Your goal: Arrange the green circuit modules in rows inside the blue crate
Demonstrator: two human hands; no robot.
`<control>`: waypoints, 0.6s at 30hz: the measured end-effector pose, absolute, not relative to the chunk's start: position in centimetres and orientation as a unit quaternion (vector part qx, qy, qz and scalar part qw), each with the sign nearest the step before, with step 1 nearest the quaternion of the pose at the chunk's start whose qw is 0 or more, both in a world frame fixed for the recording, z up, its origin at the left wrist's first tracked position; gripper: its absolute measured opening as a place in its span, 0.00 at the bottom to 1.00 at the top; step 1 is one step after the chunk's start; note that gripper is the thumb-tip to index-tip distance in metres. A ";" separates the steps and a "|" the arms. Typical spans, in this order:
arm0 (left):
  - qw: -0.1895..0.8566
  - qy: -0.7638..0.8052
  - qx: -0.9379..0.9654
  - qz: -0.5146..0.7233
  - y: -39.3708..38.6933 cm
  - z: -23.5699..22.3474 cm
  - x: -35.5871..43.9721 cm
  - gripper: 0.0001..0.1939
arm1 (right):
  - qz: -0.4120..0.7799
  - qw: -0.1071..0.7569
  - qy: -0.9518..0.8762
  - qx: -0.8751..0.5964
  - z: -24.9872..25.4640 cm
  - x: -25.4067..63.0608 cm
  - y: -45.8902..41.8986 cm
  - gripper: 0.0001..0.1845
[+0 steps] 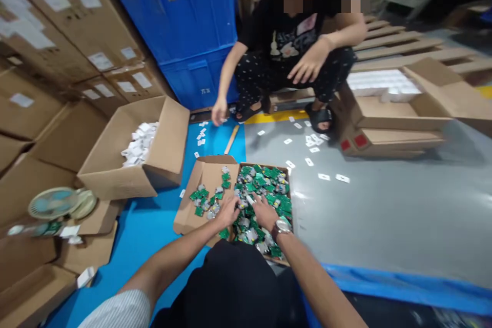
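Note:
An open cardboard box (291, 215) in front of me is filled with small green circuit boards (284, 205) that have grey and white parts on them. My left hand (229, 211) is at the box's left edge, fingers curled together over the pieces; what they pinch is hidden. My right hand (264, 213), with a watch (282, 226) at the wrist, reaches into the pile with its fingers drawn together. A small white piece (250, 199) shows at its fingertips, too small to name. More boards (200, 195) lie loose on the opened flap (188, 218) at the left.
Opposite me a person (292, 51) squats, one hand near the floor. White boxes partly fill a carton (169, 148) at left and another (403, 123) at right. White cards (324, 177) lie scattered on the floor. A fan (56, 202), blue bins (192, 15) and stacked cartons (77, 15) stand left.

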State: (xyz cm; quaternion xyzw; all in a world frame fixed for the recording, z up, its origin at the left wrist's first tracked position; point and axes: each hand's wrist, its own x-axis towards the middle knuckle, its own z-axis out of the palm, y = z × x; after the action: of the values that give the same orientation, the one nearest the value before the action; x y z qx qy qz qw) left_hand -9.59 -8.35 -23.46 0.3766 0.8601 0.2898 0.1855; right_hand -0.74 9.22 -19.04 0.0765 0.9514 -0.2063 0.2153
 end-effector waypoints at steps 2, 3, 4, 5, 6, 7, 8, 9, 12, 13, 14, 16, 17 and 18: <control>0.208 0.851 0.379 0.297 -8.7 -23.4 -9.5 0.21 | -0.188 0.207 0.957 0.077 -19.7 -0.9 9.0 0.29; 0.221 0.848 0.377 0.302 -8.8 -23.4 -9.4 0.25 | -0.182 0.199 0.960 0.077 -20.0 -0.8 9.0 0.29; 0.234 0.844 0.373 0.306 -8.8 -23.3 -9.4 0.29 | -0.179 0.189 0.962 0.079 -20.2 -0.8 8.9 0.29; 0.248 0.841 0.366 0.312 -8.6 -23.2 -9.3 0.32 | -0.178 0.176 0.964 0.084 -20.4 -0.7 8.8 0.29; 0.262 0.838 0.356 0.319 -8.4 -23.1 -9.2 0.33 | -0.179 0.163 0.966 0.091 -20.5 -0.6 8.8 0.28; 0.276 0.835 0.344 0.328 -8.2 -22.9 -9.2 0.32 | -0.184 0.148 0.966 0.102 -20.8 -0.6 8.9 0.27; 0.288 0.833 0.329 0.340 -8.0 -22.7 -9.1 0.30 | -0.194 0.134 0.965 0.114 -21.0 -0.5 9.2 0.25; 0.299 0.830 0.311 0.354 -7.9 -22.5 -9.2 0.27 | -0.214 0.122 0.961 0.129 -21.4 -0.6 9.5 0.23; 0.317 0.822 0.238 0.409 -7.8 -21.9 -9.7 0.18 | -0.329 0.108 0.919 0.189 -22.6 -0.9 11.1 0.21; 0.317 0.819 0.205 0.432 -8.0 -21.7 -10.0 0.17 | -0.374 0.109 0.894 0.223 -22.9 -1.0 11.7 0.22; 0.315 0.815 0.169 0.455 -8.1 -21.6 -10.2 0.16 | -0.409 0.107 0.868 0.261 -23.2 -0.9 12.3 0.23; 0.310 0.803 0.087 0.502 -8.4 -21.2 -10.6 0.18 | -0.448 0.096 0.829 0.320 -23.1 -0.6 13.2 0.26; 0.310 0.791 0.044 0.525 -8.4 -21.1 -10.7 0.19 | -0.454 0.090 0.820 0.335 -22.9 -0.3 13.5 0.26; 0.314 0.776 0.002 0.547 -8.4 -20.9 -10.8 0.19 | -0.458 0.086 0.818 0.338 -22.7 0.0 13.7 0.26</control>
State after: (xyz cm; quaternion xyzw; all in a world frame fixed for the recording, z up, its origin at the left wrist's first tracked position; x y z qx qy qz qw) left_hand -10.78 -8.38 -20.93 0.0016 0.7760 0.5472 0.3138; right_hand 0.02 13.67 -22.67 0.3377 0.8177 -0.4582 0.0859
